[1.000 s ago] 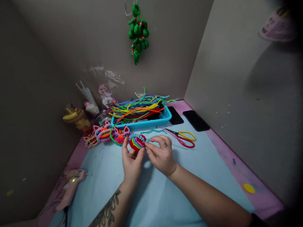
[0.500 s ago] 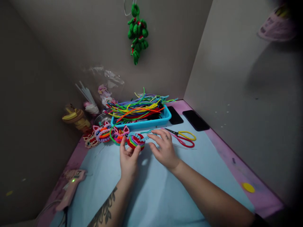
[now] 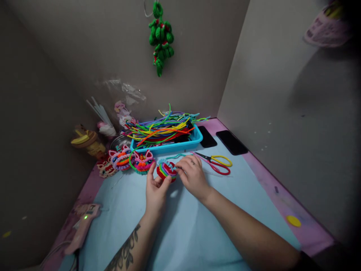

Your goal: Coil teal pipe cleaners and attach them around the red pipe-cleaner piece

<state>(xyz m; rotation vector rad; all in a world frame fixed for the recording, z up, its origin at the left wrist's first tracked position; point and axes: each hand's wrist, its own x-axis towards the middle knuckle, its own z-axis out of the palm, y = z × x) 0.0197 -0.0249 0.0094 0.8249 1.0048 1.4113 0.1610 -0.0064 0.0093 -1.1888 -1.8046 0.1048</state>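
Note:
A round piece of coiled pipe cleaners (image 3: 166,171), red with rainbow bands and a light blue twisted edge, is held up over the blue cloth. My left hand (image 3: 156,188) grips its lower left side between thumb and fingers. At its right edge, my right hand (image 3: 192,176) has thumb and fingertips pinched together on the end of the light blue strand. A teal pipe cleaner (image 3: 177,156) runs behind my right fingers. Scissors (image 3: 216,162) with yellow and red handles lie right of that hand.
Behind the hands stands a blue tray (image 3: 166,148) heaped with colourful pipe cleaners. Finished animal-face pieces (image 3: 122,158) sit to the left. Two black phones (image 3: 231,142) lie at the back right. A pink glue gun (image 3: 82,229) rests at the left edge.
My right thumb and fingers have closed together at the edge of the round piece. The piece has shifted slightly right with my left hand, and the camera view has moved a little.

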